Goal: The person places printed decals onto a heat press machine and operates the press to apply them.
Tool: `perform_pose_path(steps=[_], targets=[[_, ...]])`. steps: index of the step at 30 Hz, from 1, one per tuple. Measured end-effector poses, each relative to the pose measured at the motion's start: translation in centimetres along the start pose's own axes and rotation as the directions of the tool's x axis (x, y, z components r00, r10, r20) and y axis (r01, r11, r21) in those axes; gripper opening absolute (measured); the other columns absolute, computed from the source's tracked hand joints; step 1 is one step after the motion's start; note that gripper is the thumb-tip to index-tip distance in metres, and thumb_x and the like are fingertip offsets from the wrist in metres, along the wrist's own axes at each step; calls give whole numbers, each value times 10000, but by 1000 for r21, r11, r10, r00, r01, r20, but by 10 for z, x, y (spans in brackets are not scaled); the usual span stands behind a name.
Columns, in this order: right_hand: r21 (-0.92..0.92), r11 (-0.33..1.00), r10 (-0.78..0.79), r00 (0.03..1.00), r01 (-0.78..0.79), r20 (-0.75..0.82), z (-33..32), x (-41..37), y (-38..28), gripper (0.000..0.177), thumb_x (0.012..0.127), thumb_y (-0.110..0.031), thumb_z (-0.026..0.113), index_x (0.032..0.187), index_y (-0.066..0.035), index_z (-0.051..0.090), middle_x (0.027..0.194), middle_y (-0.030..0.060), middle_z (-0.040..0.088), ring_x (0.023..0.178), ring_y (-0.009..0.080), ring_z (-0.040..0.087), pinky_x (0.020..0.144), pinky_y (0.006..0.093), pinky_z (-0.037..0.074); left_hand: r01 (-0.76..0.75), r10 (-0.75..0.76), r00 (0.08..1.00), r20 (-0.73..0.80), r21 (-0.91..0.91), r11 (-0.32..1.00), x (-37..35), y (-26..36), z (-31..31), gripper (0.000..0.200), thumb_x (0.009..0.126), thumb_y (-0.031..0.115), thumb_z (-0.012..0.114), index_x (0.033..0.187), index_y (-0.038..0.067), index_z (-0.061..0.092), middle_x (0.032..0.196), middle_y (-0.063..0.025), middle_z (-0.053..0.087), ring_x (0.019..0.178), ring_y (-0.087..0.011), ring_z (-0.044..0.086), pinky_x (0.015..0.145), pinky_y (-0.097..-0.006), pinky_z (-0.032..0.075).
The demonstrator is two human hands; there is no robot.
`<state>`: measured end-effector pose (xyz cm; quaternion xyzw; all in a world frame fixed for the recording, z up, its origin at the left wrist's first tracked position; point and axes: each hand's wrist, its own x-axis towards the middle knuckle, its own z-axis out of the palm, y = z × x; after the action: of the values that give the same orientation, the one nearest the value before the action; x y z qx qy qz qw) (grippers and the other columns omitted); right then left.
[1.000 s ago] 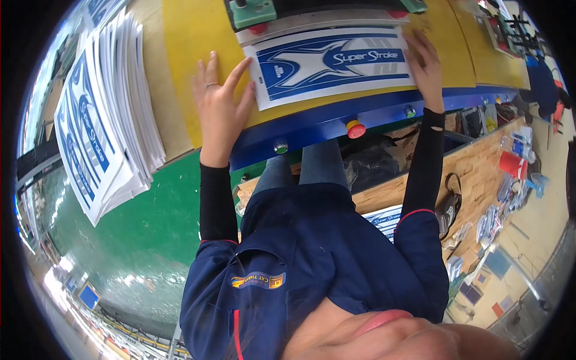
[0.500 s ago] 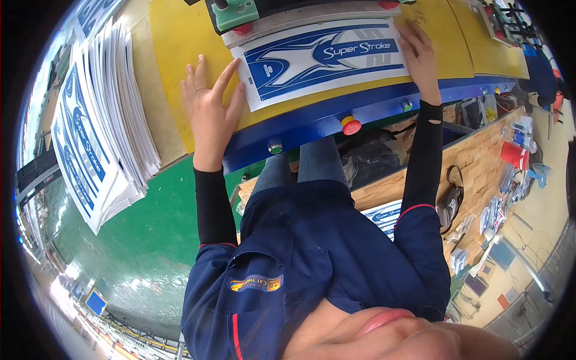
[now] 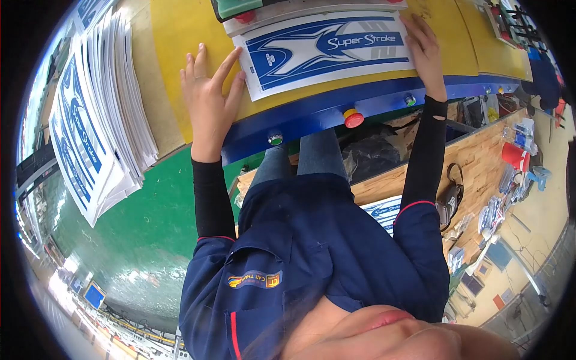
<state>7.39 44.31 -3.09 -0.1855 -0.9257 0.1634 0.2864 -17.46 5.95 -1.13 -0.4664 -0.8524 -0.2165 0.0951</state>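
A white sheet printed in blue with "Super Stroke" (image 3: 330,51) lies on the yellow table top (image 3: 171,72), its far edge against a pale bar (image 3: 312,17) of the machine. My left hand (image 3: 210,90) rests with spread fingers at the sheet's left edge, index fingertip touching the corner. At the right edge lies my right hand (image 3: 425,54), fingers extended along the sheet's side. Neither hand grips anything.
A thick stack of similar printed sheets (image 3: 84,138) stands at the left. Along the blue front rail (image 3: 312,123) sit a red stop button (image 3: 353,118) and green buttons (image 3: 275,140). Wooden shelving (image 3: 480,144) with a red container (image 3: 515,156) is at the right.
The view has shifted slightly, so table, sheet and hands appear a little higher. Both hands keep their places at the sheet's edges.
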Motion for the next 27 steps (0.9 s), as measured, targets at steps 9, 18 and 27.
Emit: perform_pose_path(steps=[9, 18, 27], targets=[[2, 1000, 30, 998, -30, 59, -5, 2, -8, 426, 957, -137, 556, 1365, -223, 643, 1488, 133, 521, 1374, 334, 472, 1141, 390, 360, -4, 4, 1000, -7, -5, 1000, 0, -1, 2, 425, 940, 374, 653, 1364, 373, 630, 1510, -259, 443, 1423, -471, 358, 1171, -576, 251], [-56, 998, -23, 999, 25, 37, 0, -1, 5, 426, 954, -143, 552, 1365, -214, 643, 1485, 140, 522, 1371, 336, 474, 1136, 394, 362, 3, -3, 1000, -5, -8, 1000, 0, -3, 3, 422, 933, 377, 662, 1355, 376, 636, 1509, -252, 446, 1428, -466, 354, 1176, -570, 250], [-37, 999, 11, 1000, -11, 9, 1, -1, 3, 393, 957, -223, 563, 1330, -278, 669, 1454, 121, 561, 1337, 341, 509, 1131, 413, 398, 2, -2, 1000, -8, 20, 1000, -3, -5, 5, 410, 980, 423, 602, 1388, 389, 605, 1545, -215, 427, 1467, -401, 344, 1211, -542, 204]])
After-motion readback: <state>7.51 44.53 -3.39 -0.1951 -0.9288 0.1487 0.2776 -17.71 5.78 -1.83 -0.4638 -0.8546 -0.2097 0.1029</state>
